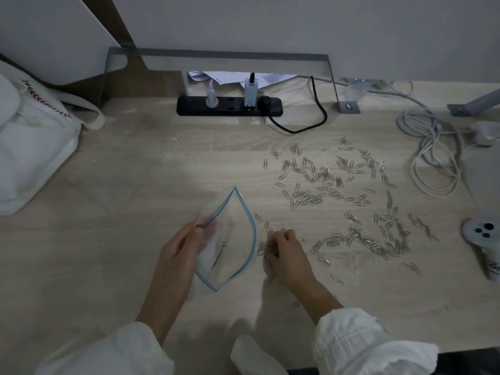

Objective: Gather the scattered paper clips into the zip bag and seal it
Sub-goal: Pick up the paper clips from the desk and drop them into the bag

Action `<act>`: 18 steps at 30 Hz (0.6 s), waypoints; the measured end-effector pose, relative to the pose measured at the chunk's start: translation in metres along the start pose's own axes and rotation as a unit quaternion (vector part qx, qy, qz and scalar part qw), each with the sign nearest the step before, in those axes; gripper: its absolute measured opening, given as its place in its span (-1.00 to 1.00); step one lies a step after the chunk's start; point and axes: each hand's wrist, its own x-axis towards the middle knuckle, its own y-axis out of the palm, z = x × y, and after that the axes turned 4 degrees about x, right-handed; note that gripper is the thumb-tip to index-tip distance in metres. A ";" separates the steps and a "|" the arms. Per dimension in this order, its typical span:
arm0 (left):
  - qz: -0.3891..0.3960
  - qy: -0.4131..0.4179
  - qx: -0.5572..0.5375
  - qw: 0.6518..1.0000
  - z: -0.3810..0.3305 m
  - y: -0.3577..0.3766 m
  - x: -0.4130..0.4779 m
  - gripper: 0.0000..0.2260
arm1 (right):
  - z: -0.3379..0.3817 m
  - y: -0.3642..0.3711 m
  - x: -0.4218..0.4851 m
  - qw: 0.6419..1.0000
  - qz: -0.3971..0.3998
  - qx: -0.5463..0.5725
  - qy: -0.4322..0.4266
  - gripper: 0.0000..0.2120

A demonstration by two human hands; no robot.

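Note:
A clear zip bag [232, 239] with a blue zip line lies near the table's middle, its mouth held wide open. My left hand [184, 250] pinches the bag's left lip between thumb and fingers. A few paper clips show inside the bag. My right hand [286, 255] is just right of the bag's mouth, fingers curled round a small bunch of silver paper clips [263, 249] on the wood. Many more paper clips [338, 185] lie scattered across the right half of the table.
A black power strip [230, 105] with plugs sits at the back. A white tote bag [32, 147] stands at the left. Coiled white cables [433, 152] and a white controller [484, 239] lie at the right edge.

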 end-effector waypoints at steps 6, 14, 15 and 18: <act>0.000 -0.002 0.009 1.000 0.003 0.000 0.002 -0.76 | -0.009 -0.004 -0.001 1.000 -0.008 -0.021 -0.014 -0.85; 0.003 -0.010 -0.010 1.000 0.002 0.006 0.002 -0.76 | -0.022 -0.014 -0.001 0.997 -0.029 0.056 0.043 -0.87; 0.005 -0.011 -0.015 1.000 0.001 0.007 0.001 -0.75 | -0.025 -0.014 -0.001 0.994 -0.031 0.089 0.053 -0.85; 0.008 -0.006 -0.018 1.000 0.001 0.008 0.000 -0.75 | -0.032 -0.020 -0.001 0.985 -0.059 0.135 0.089 -0.84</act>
